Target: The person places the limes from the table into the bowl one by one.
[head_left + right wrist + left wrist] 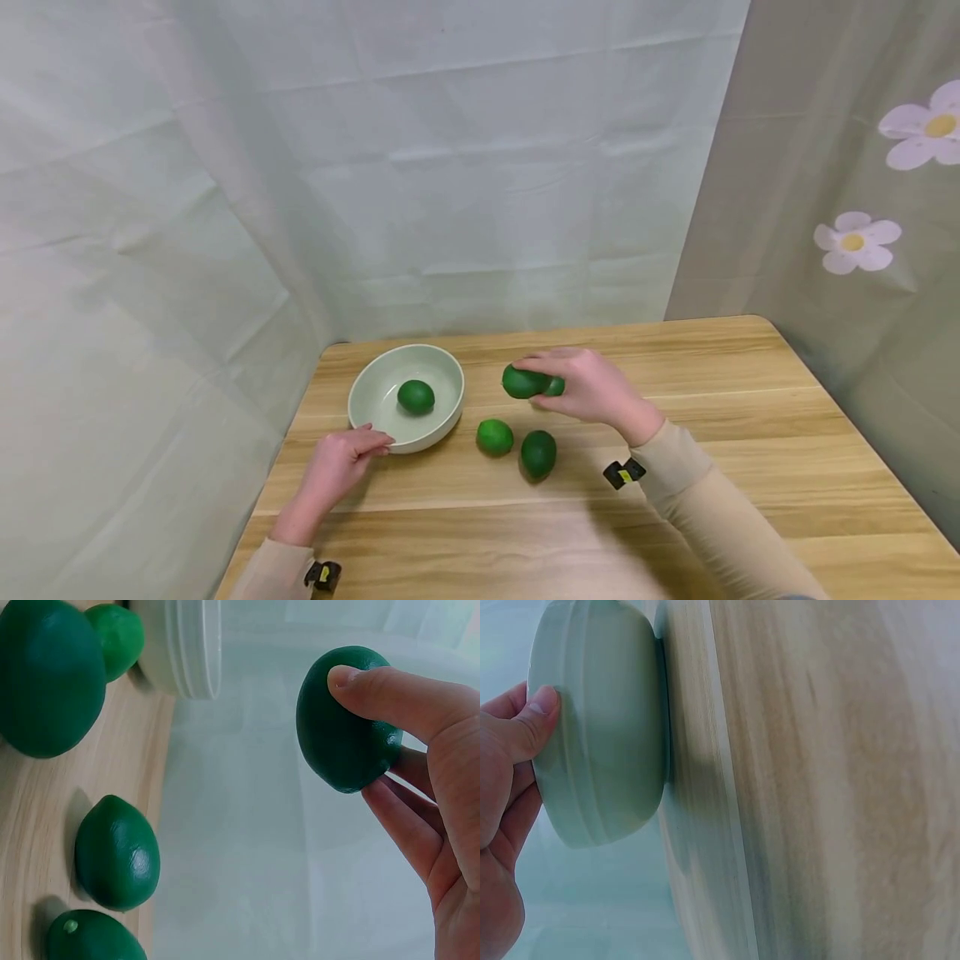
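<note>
My right hand [592, 387] grips a dark green lime [522, 381] above the table, thumb on one side and fingers on the other. In the right wrist view, this lime [341, 724] is off the tabletop. My left hand [333, 465] pinches the near-left rim of a pale green bowl [362, 385]; its thumb [536, 720] presses the outer wall in the left wrist view. One dark lime [416, 397] lies inside the bowl. To the bowl's right are a brighter green lime [495, 437] and a dark one [538, 455]. Another lime [555, 386] is partly hidden behind my right hand.
The wooden table [465, 550] has rounded far corners. Pale curtains [487, 183] hang behind and at both sides. Beside the large dark lime, two more limes [118, 853] show low in the right wrist view, one cut off by the frame.
</note>
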Demonstrator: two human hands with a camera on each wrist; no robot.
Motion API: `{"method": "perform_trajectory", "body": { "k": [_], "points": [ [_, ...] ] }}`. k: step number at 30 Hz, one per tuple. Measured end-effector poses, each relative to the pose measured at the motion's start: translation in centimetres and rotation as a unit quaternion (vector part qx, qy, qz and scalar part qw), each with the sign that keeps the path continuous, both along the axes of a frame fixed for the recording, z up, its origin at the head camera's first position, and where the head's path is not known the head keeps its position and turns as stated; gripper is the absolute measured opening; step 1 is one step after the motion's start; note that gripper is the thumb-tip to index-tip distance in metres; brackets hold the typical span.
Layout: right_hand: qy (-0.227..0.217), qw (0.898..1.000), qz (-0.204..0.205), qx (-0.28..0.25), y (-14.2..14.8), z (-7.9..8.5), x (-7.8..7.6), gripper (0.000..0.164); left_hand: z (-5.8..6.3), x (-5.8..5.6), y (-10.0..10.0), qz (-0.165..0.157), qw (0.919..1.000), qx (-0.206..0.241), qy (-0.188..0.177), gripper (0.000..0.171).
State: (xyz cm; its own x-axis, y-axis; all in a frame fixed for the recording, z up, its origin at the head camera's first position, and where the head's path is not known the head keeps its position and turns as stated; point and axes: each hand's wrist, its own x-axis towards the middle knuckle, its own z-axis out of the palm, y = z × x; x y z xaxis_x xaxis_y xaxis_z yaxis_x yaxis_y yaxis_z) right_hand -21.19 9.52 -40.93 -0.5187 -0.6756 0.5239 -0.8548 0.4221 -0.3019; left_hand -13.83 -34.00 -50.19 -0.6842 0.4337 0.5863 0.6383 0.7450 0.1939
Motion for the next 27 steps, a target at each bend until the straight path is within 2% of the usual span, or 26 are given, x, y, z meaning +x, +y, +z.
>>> {"method": "perform_trajectory", "body": {
  "k": [11,19,27],
  "points": [
    [0.035,0.999,0.024,-0.015,-2.0,0.5,-0.1,0.053,0.0,0.1,-0.3,0.005,1.0000,-0.004,0.002,0.030],
    [0.025,0.999,0.025,-0.019,-2.6,0.8,0.0,0.053,0.0,0.3,-0.4,0.000,1.0000,-0.002,0.008,0.030],
    [0.030,0.999,0.024,-0.021,-2.9,0.7,-0.3,0.055,0.0,0.3,-0.6,0.008,0.9999,-0.006,-0.004,0.027]
  ]
}}
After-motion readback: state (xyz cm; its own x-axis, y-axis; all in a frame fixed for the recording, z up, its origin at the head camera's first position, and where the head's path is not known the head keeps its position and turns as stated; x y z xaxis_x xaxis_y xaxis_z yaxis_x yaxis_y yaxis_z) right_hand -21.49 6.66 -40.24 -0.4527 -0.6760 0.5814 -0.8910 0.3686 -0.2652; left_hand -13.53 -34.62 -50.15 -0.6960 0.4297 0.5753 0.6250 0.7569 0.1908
